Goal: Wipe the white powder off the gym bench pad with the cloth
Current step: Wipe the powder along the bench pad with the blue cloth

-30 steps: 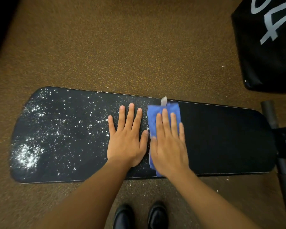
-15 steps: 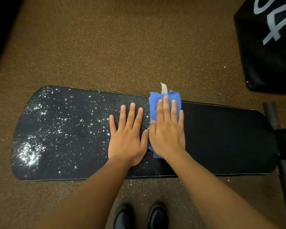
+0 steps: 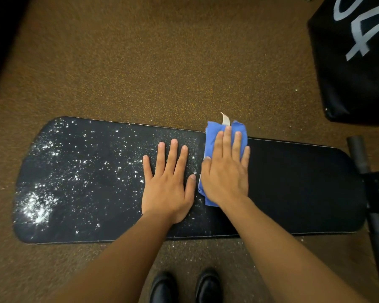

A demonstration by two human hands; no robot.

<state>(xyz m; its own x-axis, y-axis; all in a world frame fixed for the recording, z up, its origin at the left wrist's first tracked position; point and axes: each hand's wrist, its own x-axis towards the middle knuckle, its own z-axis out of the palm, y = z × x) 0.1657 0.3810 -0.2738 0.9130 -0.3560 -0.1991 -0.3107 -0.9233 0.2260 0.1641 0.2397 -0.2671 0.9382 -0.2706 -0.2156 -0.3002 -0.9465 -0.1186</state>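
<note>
your right hand (image 3: 224, 171) is flat on the blue cloth (image 3: 210, 138), fingers straight and close together, pressing it onto the black bench pad (image 3: 293, 182). no pinch, just palm and fingers on top. cloth is folded, sits at the pad's middle, its far end overhanging the far edge of the pad. a pale tag (image 3: 225, 119) sticks up from that far end. a bit of cloth also shows below your wrist side.

your left hand (image 3: 169, 182) is flat on the pad just beside the cloth, fingers straight and slightly spread, thumb almost touching your right hand. it holds nothing.

white powder (image 3: 37, 206) covers the left half of the pad: thickest clump near the left near corner, scattered specks up to your left hand. pad right of the cloth looks clean black. some specks lie on the brown floor (image 3: 162, 62) along the near edge of the pad.

bench frame and a foam roller bar (image 3: 359, 156) at the pad's right end. black bag with white lettering (image 3: 359, 51) top right. your black shoes (image 3: 162, 287) at the bottom edge.
</note>
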